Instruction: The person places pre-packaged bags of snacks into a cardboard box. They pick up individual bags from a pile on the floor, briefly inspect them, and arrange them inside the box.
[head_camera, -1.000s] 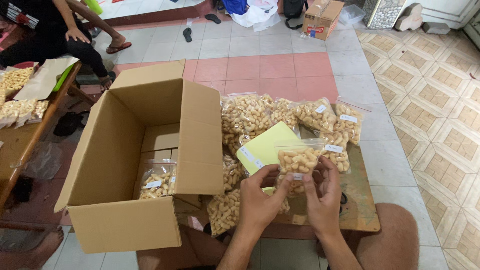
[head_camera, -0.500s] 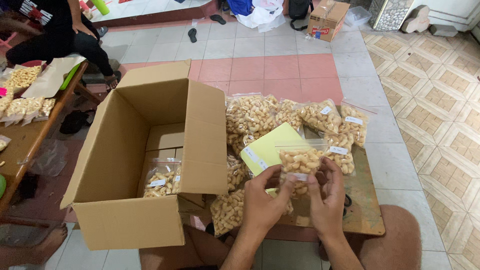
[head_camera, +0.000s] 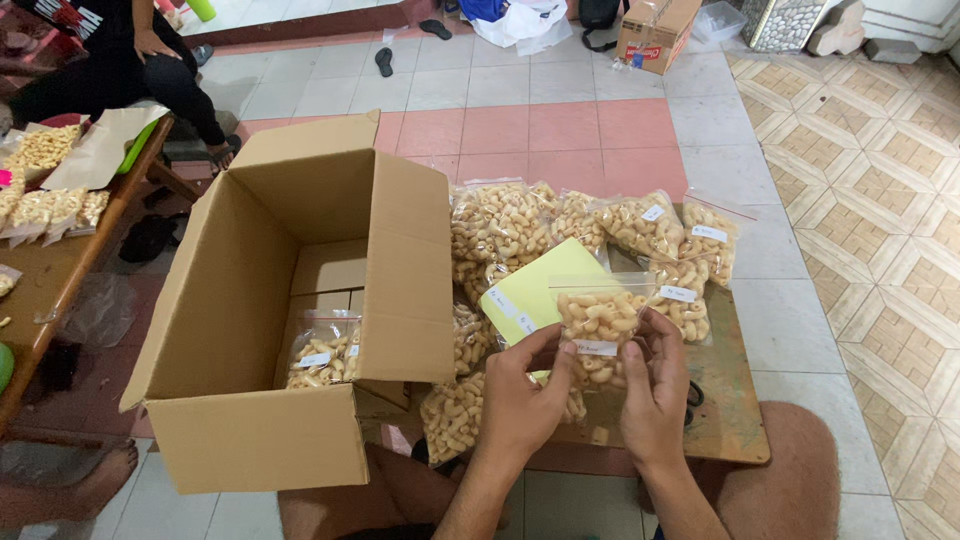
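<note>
Both hands hold one clear bag of pale nuts (head_camera: 598, 318) upright over a low wooden board. My left hand (head_camera: 520, 400) pinches its lower left side and my right hand (head_camera: 655, 390) grips its right side near a small white label. A yellow-green sheet (head_camera: 530, 295) lies just behind the bag. Several more filled bags (head_camera: 560, 225) are piled on the board beyond. To the left stands an open cardboard box (head_camera: 250, 300) with one bag of nuts (head_camera: 322, 350) inside.
The wooden board (head_camera: 735, 400) rests over my knees on a tiled floor. At the left, a wooden table (head_camera: 50, 270) carries more bags and brown paper. A seated person in dark clothes (head_camera: 130, 70) is at the back left. A small carton (head_camera: 655, 30) stands far back.
My hands have kept the bag in front of me with only slight finger shifts. The view has tilted a little, bringing more of the left table into sight.
</note>
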